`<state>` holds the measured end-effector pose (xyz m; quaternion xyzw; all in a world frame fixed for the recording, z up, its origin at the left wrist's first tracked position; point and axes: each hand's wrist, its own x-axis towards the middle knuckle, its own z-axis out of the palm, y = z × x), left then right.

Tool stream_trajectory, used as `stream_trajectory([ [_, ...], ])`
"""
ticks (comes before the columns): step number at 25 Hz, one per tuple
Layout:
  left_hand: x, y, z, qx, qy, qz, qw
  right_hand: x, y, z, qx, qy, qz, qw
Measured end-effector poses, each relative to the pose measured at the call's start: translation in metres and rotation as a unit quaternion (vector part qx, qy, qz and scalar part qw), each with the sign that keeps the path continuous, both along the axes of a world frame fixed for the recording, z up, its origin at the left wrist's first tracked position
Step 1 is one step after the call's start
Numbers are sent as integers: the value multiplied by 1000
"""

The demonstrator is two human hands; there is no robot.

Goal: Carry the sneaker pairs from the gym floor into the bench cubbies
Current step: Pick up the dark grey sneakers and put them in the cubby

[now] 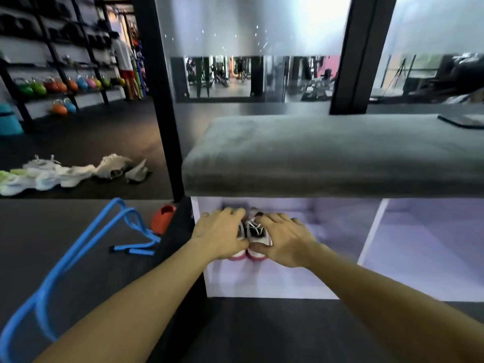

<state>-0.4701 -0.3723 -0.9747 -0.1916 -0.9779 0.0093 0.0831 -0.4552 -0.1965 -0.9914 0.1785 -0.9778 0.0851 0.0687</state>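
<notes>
Under the grey cushion of the bench, inside the leftmost cubby, your two hands rest on a pair of pink-soled sneakers standing side by side, heels toward you. Your left hand curls over the left shoe and your right hand over the right one, fingers draped across the laces and thumbs at the heels; both look closed around the shoes, though blur hides how firmly. Judge these as light, soft-topped things with stiffer rubber soles: the uppers likely give under a squeeze, so take them at the heel collar or pinch the pair together by the inner sides. The loose laces could snag.

More pale sneakers lie jumbled on the dark floor well to your left. Between you and them stand a black post, a blue hurdle frame and an orange cone just beside the cubby; step round these. The next cubby to the right appears vacant
</notes>
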Motion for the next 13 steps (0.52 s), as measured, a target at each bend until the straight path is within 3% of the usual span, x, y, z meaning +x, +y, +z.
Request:
stream_trajectory([
  [7,80,-18,206,-10,112,-6,994,81,-3,217,6,89,-20,996],
  [13,144,-37,348,45,83,-5,996,146,-3,352,-30,59,-2,998],
])
